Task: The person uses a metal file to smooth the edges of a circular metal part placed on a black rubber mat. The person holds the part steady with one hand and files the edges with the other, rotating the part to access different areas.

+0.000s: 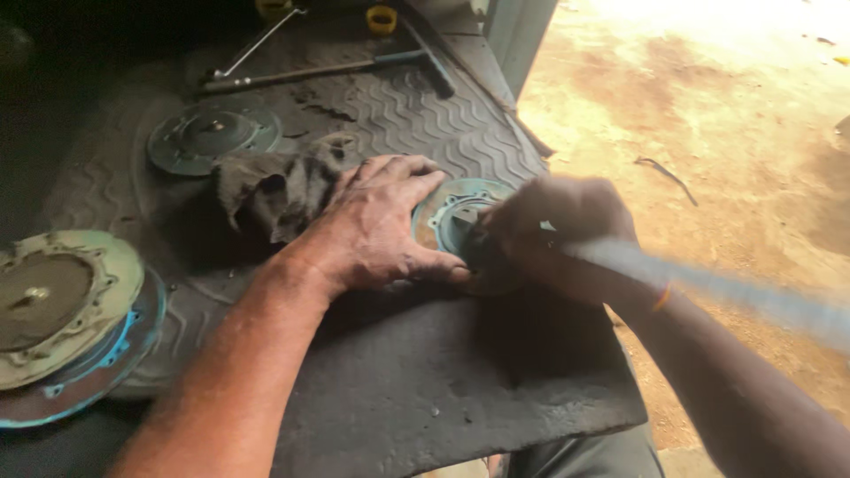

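Two hands (left, right) on one teal disc.

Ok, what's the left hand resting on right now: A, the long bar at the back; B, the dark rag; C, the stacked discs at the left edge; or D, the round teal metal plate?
D: the left hand lies flat against the round teal plate, holding it on the rubber mat.

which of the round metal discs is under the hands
The small teal-rimmed disc at the mat's right edge; the left hand presses beside it. The other discs lie untouched farther left.
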